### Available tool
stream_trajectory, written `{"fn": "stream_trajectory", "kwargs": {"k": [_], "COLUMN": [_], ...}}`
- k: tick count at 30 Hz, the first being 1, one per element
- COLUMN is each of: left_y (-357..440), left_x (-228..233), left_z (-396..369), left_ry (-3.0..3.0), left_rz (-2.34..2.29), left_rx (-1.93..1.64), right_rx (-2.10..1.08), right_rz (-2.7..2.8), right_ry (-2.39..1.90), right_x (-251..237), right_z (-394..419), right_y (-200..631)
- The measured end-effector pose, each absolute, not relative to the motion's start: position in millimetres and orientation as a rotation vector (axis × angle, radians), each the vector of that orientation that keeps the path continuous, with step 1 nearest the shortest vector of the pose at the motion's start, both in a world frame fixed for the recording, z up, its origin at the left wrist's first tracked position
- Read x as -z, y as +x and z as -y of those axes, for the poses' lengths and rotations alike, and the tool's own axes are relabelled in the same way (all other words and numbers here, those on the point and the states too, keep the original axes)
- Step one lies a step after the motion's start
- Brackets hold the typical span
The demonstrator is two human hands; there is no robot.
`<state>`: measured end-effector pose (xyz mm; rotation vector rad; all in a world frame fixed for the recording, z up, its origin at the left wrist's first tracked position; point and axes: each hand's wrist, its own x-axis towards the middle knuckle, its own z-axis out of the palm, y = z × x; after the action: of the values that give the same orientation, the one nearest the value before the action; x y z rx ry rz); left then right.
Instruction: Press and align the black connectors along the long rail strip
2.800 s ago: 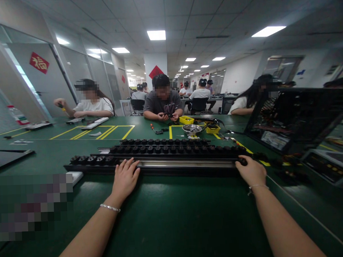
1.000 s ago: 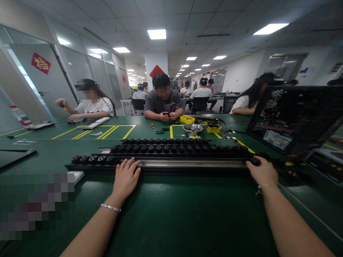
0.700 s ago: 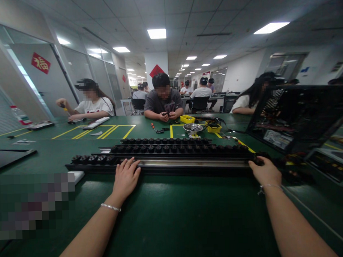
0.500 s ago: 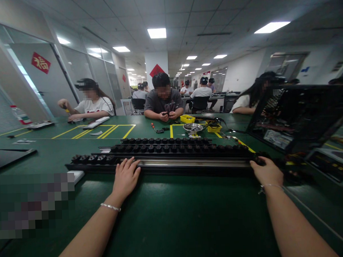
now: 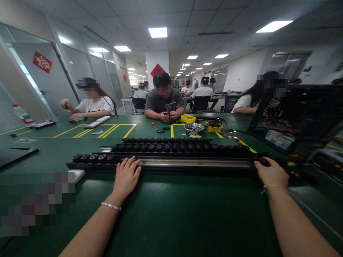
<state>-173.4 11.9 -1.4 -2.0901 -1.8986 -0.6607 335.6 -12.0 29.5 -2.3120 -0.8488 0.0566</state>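
Note:
A long black rail (image 5: 195,163) with a shiny metal channel lies across the green table in front of me. Round black socket modules (image 5: 93,157) sit in its left end. My left hand (image 5: 127,177) rests on the rail just right of these modules, its fingers stretched out. At the rail's right end, my right hand (image 5: 273,172) has thumb and fingers closed around a small black socket module (image 5: 263,160); the hand partly hides it. Behind lie more black rails (image 5: 174,147) filled with rows of similar modules.
A steel bowl (image 5: 193,128) and yellow bins (image 5: 188,119) stand beyond the rails. To the right are an open black computer case (image 5: 283,121) and a boxed metal unit (image 5: 333,166). A co-worker (image 5: 163,100) sits opposite, handling a small part. Yellow tape marks the green table (image 5: 174,218).
My right hand has shifted slightly right at the rail's end, still closed around the black module. The left hand stays in place on the rail.

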Motion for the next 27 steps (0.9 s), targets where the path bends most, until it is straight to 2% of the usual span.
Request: {"fn": "stream_trajectory", "kwargs": {"k": [27], "left_y": [-173], "left_x": [1], "left_z": [-11], "left_ry": [-2.092], "left_rz": [1.907], "left_rx": [0.652], "right_rx": [0.013], "right_rz": [0.664], "right_ry": [-2.284], "right_x": [-16], "right_z": [6], "right_y": [364]}}
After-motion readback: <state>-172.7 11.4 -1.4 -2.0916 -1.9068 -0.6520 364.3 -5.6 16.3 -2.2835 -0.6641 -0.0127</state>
